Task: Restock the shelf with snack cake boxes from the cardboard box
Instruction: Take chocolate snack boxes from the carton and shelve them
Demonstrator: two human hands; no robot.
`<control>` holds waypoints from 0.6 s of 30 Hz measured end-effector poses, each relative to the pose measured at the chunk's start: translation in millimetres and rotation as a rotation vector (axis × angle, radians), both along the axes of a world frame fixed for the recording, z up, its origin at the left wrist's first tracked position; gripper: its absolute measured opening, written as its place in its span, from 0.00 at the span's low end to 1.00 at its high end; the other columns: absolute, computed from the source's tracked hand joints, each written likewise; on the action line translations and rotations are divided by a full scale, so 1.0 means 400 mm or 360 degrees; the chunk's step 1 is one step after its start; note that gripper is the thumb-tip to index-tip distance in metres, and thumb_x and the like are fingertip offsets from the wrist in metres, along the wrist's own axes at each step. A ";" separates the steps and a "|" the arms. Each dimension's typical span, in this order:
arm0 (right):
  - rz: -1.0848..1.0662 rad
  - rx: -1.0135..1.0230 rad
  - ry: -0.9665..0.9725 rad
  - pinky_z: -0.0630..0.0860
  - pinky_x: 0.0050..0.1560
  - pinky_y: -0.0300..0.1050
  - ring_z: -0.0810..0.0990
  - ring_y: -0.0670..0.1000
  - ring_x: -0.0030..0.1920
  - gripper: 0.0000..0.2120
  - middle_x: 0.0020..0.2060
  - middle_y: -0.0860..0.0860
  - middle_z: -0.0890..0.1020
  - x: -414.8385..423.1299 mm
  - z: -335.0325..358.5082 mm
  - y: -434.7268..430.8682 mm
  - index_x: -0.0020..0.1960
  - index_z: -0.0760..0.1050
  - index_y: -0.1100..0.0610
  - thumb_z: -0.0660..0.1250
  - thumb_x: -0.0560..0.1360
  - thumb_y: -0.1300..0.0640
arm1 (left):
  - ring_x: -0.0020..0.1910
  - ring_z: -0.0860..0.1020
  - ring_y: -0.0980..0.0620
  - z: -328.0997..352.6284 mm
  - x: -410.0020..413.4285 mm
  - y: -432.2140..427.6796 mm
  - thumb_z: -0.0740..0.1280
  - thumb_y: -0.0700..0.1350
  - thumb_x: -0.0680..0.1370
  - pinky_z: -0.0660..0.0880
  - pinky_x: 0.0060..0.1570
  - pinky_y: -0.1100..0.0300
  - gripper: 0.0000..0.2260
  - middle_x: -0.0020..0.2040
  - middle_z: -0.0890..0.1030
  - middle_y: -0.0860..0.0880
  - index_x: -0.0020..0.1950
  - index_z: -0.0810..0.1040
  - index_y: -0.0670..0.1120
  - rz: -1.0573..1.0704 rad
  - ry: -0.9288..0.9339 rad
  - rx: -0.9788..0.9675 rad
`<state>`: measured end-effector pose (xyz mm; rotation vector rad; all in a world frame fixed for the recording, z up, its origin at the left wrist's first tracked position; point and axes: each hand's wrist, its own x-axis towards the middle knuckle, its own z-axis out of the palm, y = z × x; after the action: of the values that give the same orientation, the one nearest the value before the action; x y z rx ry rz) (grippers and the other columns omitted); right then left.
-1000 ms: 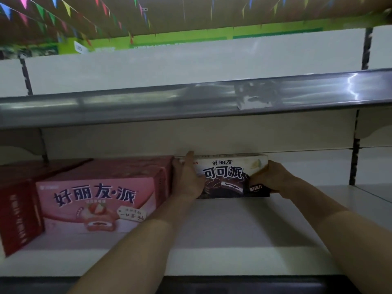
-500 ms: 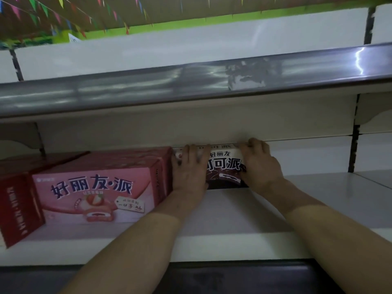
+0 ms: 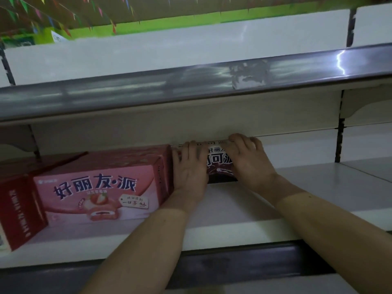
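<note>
A white and dark brown snack cake box (image 3: 216,164) stands far back on the white shelf (image 3: 244,221), against the rear panel. My left hand (image 3: 189,166) lies flat on its left front face, fingers straight and reaching over its top edge. My right hand (image 3: 248,160) covers the box's right half, fingers bent over the top edge. Left of it, touching my left hand, a pink snack cake box (image 3: 101,185) lies at an angle. The cardboard box is out of view.
A red box (image 3: 19,202) stands at the far left of the shelf. The upper shelf's grey front rail (image 3: 191,85) hangs low over the hands. Bare shelf surface (image 3: 331,183) stretches to the right.
Both hands shifted from the box's ends onto its front and top. The box slid further back and now sits against the rear panel, with my right hand hiding more of its front.
</note>
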<state>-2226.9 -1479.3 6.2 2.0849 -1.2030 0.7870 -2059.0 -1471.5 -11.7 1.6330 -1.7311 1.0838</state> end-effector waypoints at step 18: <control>-0.0196 0.0396 0.0160 0.62 0.67 0.55 0.58 0.61 0.71 0.29 0.72 0.60 0.57 0.015 0.016 0.019 0.74 0.61 0.56 0.64 0.75 0.56 | 0.57 0.71 0.43 -0.005 0.002 0.006 0.80 0.45 0.56 0.74 0.49 0.49 0.42 0.59 0.76 0.43 0.69 0.68 0.47 0.0100 -0.0079 0.0108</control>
<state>-2220.9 -1471.7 12.8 2.1923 -1.4182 0.4909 -2058.3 -1469.1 -13.8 1.7262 -1.7768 1.1146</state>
